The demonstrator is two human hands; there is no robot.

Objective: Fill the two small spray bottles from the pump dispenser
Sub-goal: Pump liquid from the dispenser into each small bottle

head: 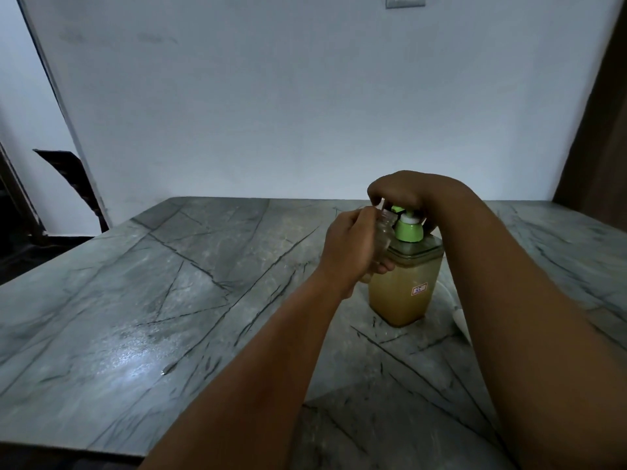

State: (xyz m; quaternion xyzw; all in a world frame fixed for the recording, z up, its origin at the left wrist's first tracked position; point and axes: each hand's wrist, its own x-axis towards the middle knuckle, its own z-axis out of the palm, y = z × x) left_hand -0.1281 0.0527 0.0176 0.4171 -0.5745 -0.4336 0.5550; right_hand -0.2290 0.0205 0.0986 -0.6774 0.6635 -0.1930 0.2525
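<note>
A square clear pump dispenser (402,293) holding yellowish liquid stands on the grey marble table (142,300), with a green pump top and a small red-edged sticker on its side. My right hand (402,193) lies over the green pump head, fingers curled down around it. My left hand (349,249) grips a small clear spray bottle (385,232) without its cap, its open neck held up just under the pump's spout. The second small bottle is not in view.
The table runs back to a plain white wall (305,96). A whitish object (459,317) shows partly behind my right forearm, right of the dispenser. A dark gap and doorway lie at the far left.
</note>
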